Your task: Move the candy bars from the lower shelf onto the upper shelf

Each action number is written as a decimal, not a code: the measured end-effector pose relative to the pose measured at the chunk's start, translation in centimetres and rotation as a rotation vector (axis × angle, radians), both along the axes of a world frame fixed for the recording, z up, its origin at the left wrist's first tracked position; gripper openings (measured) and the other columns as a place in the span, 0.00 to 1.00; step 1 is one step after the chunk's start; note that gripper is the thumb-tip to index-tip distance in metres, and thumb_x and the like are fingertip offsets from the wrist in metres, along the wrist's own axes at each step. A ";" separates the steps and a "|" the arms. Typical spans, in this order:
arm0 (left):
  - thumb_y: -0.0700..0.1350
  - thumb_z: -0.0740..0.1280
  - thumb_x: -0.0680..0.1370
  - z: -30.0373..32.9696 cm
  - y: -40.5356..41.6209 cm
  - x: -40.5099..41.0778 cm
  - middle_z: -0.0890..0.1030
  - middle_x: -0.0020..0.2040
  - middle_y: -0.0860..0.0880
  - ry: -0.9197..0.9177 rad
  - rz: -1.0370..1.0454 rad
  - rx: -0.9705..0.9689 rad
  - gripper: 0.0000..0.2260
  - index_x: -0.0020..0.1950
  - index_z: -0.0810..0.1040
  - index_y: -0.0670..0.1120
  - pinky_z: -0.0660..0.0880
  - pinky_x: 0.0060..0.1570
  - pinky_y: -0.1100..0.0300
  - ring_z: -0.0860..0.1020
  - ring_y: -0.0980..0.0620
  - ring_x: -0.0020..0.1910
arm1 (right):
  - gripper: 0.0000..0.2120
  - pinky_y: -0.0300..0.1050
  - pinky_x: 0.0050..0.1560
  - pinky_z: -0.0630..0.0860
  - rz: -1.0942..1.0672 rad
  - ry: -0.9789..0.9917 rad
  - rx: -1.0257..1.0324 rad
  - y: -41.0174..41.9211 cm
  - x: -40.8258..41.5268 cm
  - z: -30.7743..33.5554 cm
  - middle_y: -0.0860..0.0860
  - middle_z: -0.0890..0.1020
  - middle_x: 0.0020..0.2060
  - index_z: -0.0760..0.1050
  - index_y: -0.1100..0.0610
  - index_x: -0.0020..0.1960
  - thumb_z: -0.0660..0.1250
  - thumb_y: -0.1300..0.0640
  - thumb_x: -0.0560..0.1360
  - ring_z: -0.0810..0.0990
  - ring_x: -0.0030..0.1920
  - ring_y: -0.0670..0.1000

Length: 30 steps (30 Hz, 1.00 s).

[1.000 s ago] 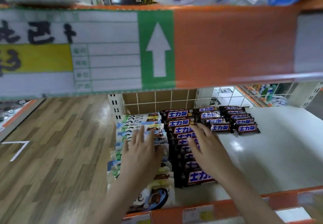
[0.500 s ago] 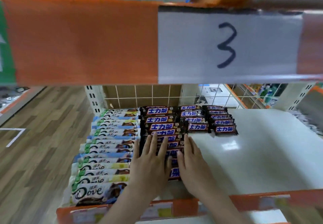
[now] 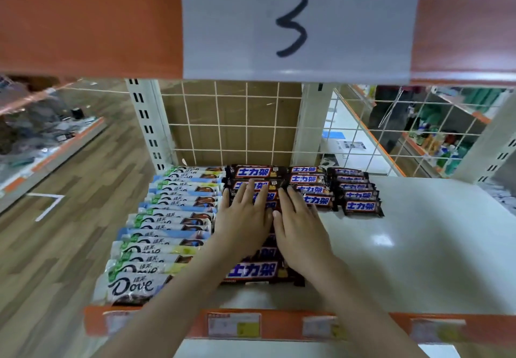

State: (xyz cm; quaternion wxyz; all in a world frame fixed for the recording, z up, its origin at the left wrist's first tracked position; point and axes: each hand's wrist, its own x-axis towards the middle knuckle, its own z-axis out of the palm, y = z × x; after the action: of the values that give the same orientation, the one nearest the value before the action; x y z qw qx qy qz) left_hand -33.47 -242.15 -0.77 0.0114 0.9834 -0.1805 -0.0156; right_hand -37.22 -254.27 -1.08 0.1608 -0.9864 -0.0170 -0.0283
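Dark brown candy bars with blue-and-white lettering lie in three rows on the white lower shelf [image 3: 405, 246]. The long middle row [image 3: 252, 271] runs from the back grid to the front edge. My left hand [image 3: 244, 215] and my right hand [image 3: 300, 223] rest flat on top of this row, side by side, fingers spread and pointing to the back. Neither hand has a bar lifted. Two shorter rows [image 3: 314, 187] [image 3: 358, 195] lie to the right at the back. The upper shelf's orange front edge [image 3: 89, 22], with a paper "3" label [image 3: 293, 19], fills the top.
A long row of white and blue Dove bars [image 3: 167, 226] lies on the shelf's left side. A white wire grid [image 3: 231, 126] closes the back. The right half of the lower shelf is bare white. An orange price rail [image 3: 279, 325] runs along the front. Wooden floor lies at the left.
Both hands have slid back along the middle row of dark bars, toward the grid. The view has shifted so the "3" label is centred overhead.
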 end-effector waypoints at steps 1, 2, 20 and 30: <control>0.55 0.43 0.82 -0.2 -0.3 0.9 0.41 0.77 0.45 0.031 0.005 -0.007 0.25 0.76 0.40 0.49 0.42 0.72 0.46 0.41 0.47 0.76 | 0.25 0.48 0.75 0.44 0.025 0.024 -0.007 -0.2 0.6 0.1 0.51 0.46 0.77 0.44 0.54 0.77 0.44 0.50 0.83 0.44 0.76 0.50; 0.54 0.43 0.82 -0.4 -0.5 1.6 0.41 0.77 0.45 0.052 0.013 -0.017 0.25 0.77 0.40 0.49 0.43 0.72 0.47 0.42 0.47 0.76 | 0.25 0.48 0.75 0.44 0.046 0.054 -0.009 -0.3 1.1 0.1 0.52 0.47 0.77 0.44 0.55 0.77 0.45 0.51 0.83 0.44 0.76 0.51; 0.54 0.45 0.82 0.0 -1.7 6.2 0.45 0.77 0.49 -0.002 -0.035 -0.074 0.24 0.77 0.45 0.50 0.42 0.73 0.46 0.43 0.49 0.76 | 0.33 0.45 0.74 0.51 0.061 0.097 0.111 -0.2 1.0 -0.4 0.52 0.43 0.77 0.43 0.57 0.77 0.60 0.61 0.79 0.43 0.76 0.52; 0.53 0.46 0.82 -1.0 -1.6 7.4 0.49 0.77 0.53 0.117 -0.034 -0.149 0.23 0.77 0.49 0.53 0.44 0.73 0.46 0.45 0.50 0.76 | 0.25 0.45 0.75 0.54 0.053 0.040 0.157 -0.2 1.2 -1.2 0.51 0.47 0.77 0.48 0.56 0.77 0.49 0.53 0.83 0.45 0.76 0.50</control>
State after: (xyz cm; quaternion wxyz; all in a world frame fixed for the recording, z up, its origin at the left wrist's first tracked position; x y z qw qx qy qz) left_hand -26.05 -243.73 -1.72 0.0947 0.9740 -0.1971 -0.0595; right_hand -36.02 -254.42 -2.25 0.2389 -0.9703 -0.0378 -0.0058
